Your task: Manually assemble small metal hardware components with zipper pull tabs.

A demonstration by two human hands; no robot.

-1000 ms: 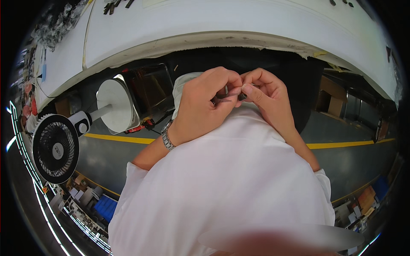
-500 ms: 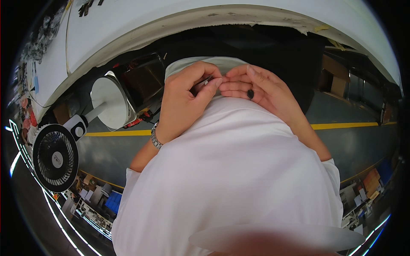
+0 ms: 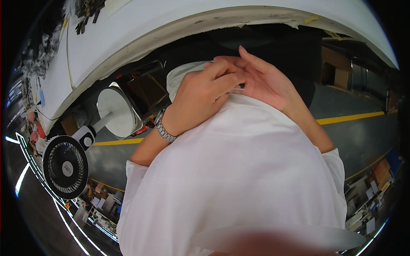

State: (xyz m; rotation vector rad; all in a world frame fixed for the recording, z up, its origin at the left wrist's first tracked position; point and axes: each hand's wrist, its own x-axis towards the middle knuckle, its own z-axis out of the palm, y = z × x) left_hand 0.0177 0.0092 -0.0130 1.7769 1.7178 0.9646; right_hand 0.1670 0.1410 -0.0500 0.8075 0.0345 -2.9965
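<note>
My left hand, with a metal-banded watch at the wrist, reaches across to the right palm. Its fingers are bent and drawn together; whatever they pinch is mostly hidden. Palm up, my right hand lies open with the thumb stretched away, its other fingers partly covered by the left hand. A small black piece shows between the left fingertips and the right palm. Beside it a thin pale sliver sticks out, too small to name. Both hands are just above my lap, against the white shirt.
A white table edge curves across in front of me. To the left stand a black and white fan and its round white base. Dark strips lie on the table at far left. A cardboard box sits at right.
My left hand has moved right, its fingers now over the right palm. The right thumb has swung up and away. The black piece, earlier on the right fingers, now shows at the left fingertips.
</note>
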